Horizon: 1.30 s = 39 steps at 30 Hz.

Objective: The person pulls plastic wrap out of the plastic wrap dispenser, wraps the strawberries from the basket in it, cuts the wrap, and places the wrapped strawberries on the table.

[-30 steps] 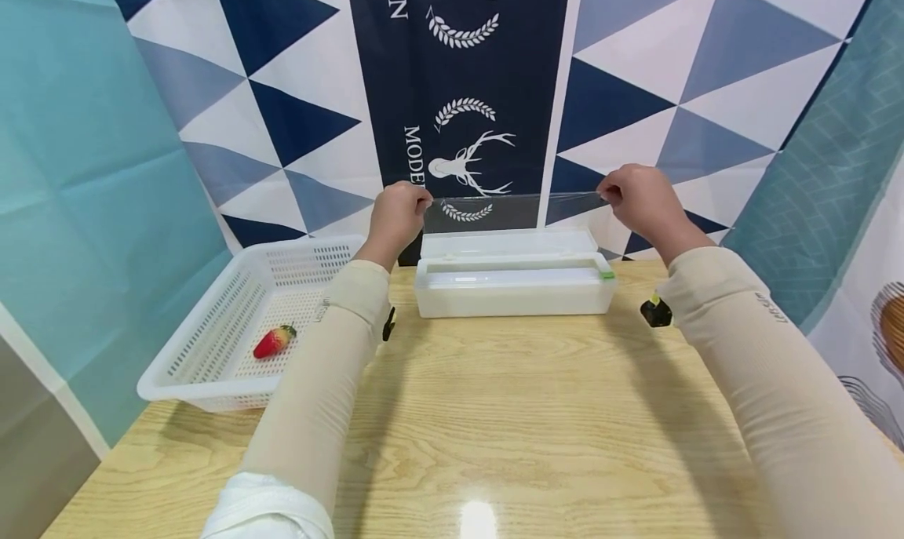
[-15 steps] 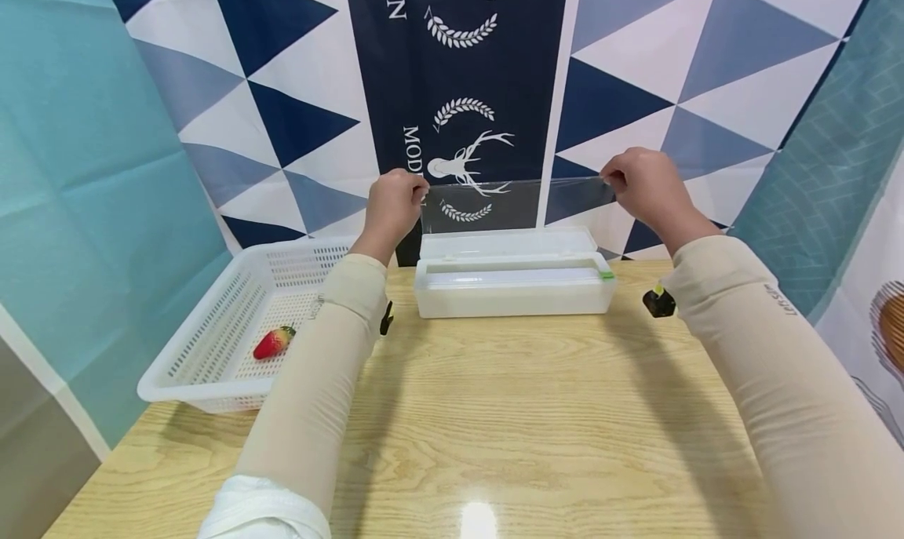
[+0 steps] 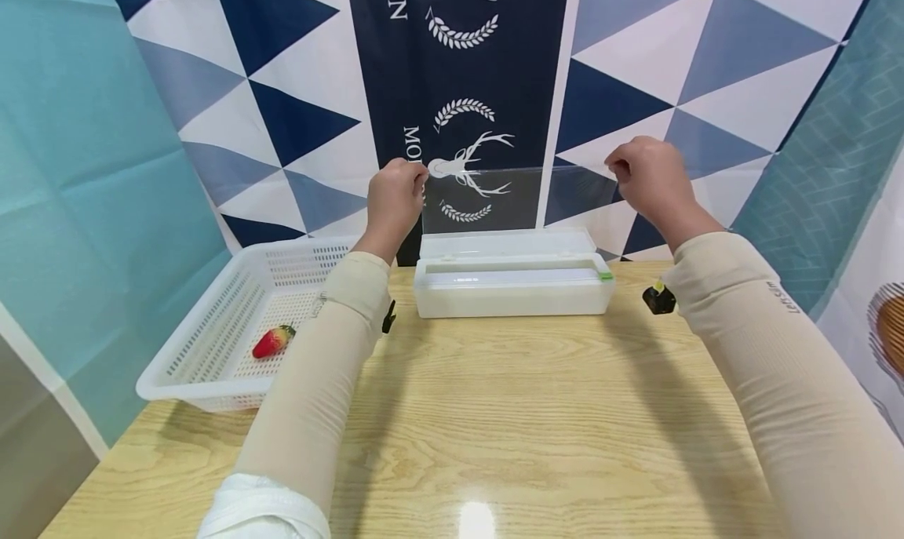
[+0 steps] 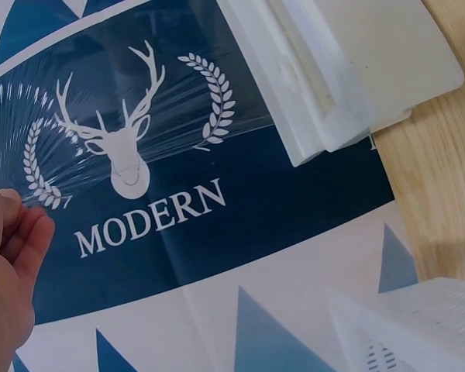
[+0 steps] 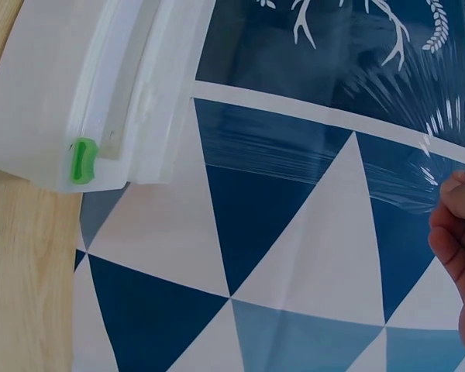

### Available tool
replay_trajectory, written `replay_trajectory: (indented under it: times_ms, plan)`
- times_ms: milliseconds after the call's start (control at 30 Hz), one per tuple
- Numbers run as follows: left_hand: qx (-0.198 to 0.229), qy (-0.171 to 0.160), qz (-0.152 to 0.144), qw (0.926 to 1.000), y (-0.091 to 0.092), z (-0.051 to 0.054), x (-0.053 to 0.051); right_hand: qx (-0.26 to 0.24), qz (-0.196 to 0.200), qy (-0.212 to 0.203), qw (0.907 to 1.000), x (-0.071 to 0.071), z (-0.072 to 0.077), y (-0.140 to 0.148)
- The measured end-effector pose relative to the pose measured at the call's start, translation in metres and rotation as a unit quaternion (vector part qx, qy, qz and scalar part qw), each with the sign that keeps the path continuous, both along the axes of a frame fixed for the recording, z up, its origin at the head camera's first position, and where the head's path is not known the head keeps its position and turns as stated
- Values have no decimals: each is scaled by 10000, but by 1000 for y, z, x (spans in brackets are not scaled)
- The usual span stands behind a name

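A clear sheet of plastic wrap stretches upward from a white wrap dispenser box whose lid stands raised at the back. My left hand pinches the sheet's upper left corner between thumb and fingers. At the upper right corner my right hand pinches the same sheet. Creases fan out from both pinched corners, as the wrist views of the plastic wrap show. A green slider sits at the right end of the box. Inside the box the roll shows only in part.
To the left, a white perforated basket holds a red strawberry. The wooden table extends in front of the box. Patterned cloth hangs directly behind it.
Both hands have risen and drawn the plastic wrap higher out of the box, so the stretched sheet is taller. The box, basket and strawberry stay in place.
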State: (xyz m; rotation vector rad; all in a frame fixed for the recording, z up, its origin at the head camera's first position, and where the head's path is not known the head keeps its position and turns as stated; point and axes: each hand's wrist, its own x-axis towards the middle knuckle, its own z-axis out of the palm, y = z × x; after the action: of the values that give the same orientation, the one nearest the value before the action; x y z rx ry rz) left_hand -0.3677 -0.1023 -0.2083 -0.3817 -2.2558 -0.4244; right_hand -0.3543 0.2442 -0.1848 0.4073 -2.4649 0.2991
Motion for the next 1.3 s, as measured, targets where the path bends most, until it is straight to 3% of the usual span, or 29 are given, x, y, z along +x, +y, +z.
replay_trajectory:
  times_ms: [433,633,833,1300]
  plan:
    - [361,327,84,9988,3,10,6,-138,96,934,9955,5,1,-2]
    - [450,357,64,9983,4,17,9,-168,57,1046,9944,7,8,-5]
    - [466,322,113,9983,4,23,13,-189,154,1520,9881,7,8,-4]
    - [466,606,42,9971,3,37,18,-256,154,1989,9796,10,18,-6]
